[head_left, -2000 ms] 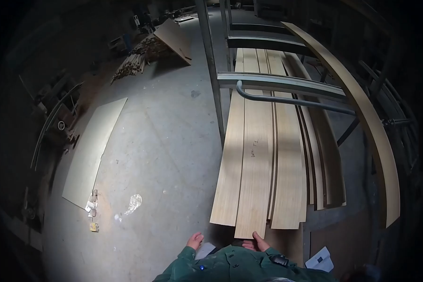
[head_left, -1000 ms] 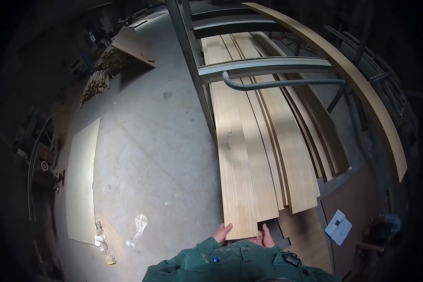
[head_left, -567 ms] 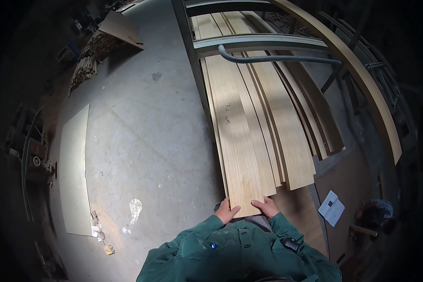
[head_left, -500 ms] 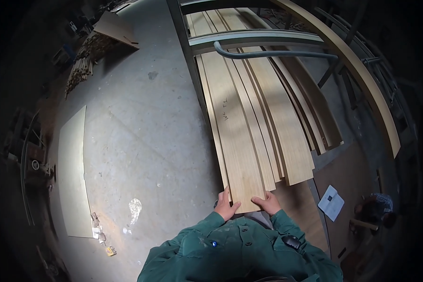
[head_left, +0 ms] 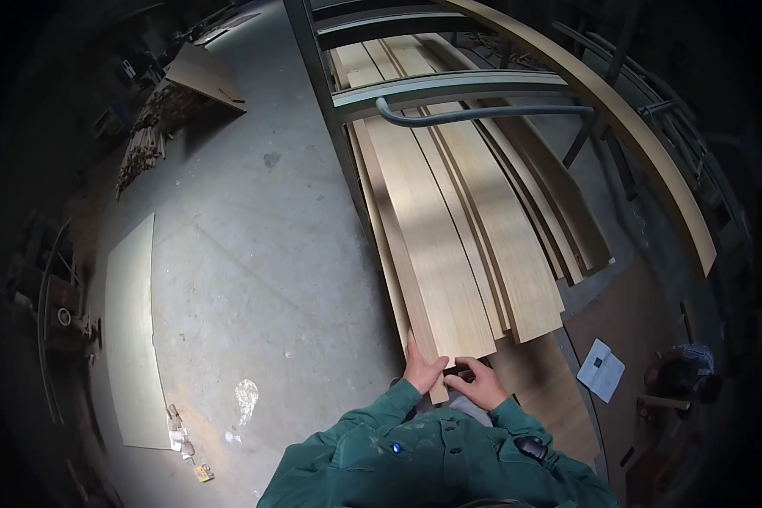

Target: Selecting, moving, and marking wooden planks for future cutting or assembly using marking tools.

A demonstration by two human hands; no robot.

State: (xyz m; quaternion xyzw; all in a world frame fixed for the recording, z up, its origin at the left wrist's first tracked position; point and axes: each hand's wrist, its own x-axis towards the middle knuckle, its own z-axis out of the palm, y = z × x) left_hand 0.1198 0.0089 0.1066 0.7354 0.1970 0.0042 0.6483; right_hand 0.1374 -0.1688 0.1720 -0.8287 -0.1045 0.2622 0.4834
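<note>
A long pale wooden plank (head_left: 419, 332) stands tilted on its long side at the left of a stack, so its narrow edge faces up. My left hand (head_left: 422, 371) is closed round its near end, the thumb over the top edge. Just right of that end is my right hand (head_left: 483, 386), fingers bent, thumb and forefinger apart with a dark gap between them. Their tips come up close to the plank's side; firm contact cannot be made out. Beside the plank lies a wide flat board (head_left: 449, 296), and further right another board (head_left: 529, 292).
A metal rack (head_left: 317, 102) with crossbars and a bent grey pipe (head_left: 483, 113) spans the stack. A curved wooden strip (head_left: 652, 152) arches at right. A white paper (head_left: 601, 369) lies on a brown sheet. Left on the floor are a pale panel (head_left: 131, 339) and piled sticks (head_left: 144, 152).
The plank, flat with its written face up before, is now turned on edge and further left. My right hand has come off its right edge, its fingers now bent. My view has shifted slightly.
</note>
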